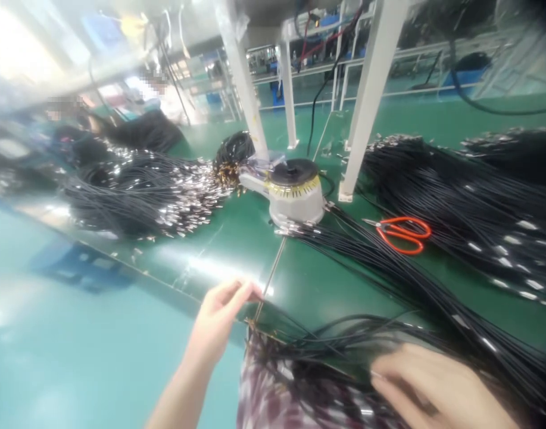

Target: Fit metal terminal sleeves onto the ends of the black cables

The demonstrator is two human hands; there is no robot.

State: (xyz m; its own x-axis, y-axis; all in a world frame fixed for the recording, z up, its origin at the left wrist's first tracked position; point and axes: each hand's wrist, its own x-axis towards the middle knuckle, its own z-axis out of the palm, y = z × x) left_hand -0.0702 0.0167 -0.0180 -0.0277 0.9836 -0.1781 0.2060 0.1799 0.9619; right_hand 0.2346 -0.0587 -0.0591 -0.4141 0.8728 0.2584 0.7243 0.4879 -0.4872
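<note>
My left hand (225,307) is above the bench's front edge, with thumb and fingers pinched on the end of a thin black cable (284,314). From there the cable runs right toward a loose bunch of black cables (366,328). My right hand (437,381) is low on the right, over that bunch, its fingers curled and smeared by motion; whether it grips a cable is unclear. Beyond both hands stands a round white machine with a black disc top (296,193). Metal-tipped ends of a long cable bundle (366,244) lie against its base.
Orange-handled scissors (402,234) lie on the green bench top (237,250), right of the machine. Large heaps of black cables lie at left (134,190) and right (455,202). White posts (371,101) rise behind the machine. Checked cloth (264,387) is below the front edge.
</note>
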